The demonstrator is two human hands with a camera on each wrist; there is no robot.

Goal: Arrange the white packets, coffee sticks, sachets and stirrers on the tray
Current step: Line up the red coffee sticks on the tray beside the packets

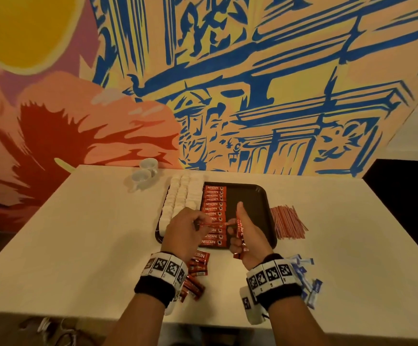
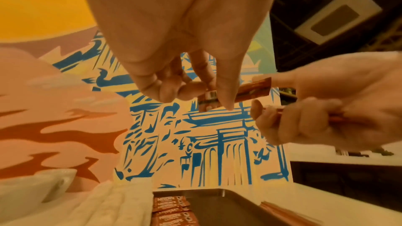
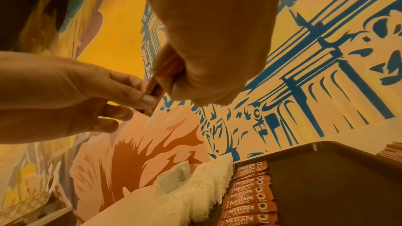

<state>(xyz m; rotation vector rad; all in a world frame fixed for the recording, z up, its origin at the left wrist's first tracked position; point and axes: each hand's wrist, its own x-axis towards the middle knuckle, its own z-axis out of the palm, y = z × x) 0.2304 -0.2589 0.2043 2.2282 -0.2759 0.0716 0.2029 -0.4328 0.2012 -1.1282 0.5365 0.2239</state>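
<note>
My left hand (image 1: 186, 229) pinches one coffee stick (image 1: 215, 224) drawn from the bundle (image 1: 239, 233) gripped upright in my right hand (image 1: 246, 239), mid-frame over the tray (image 1: 255, 196); I should lay it flat, aligned with the red column (image 1: 214, 213).

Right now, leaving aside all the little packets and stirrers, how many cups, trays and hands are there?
White cups: 2
Black tray: 1
Hands: 2, the left hand pinching one coffee stick and the right hand gripping a bundle of sticks
Total: 5
</note>
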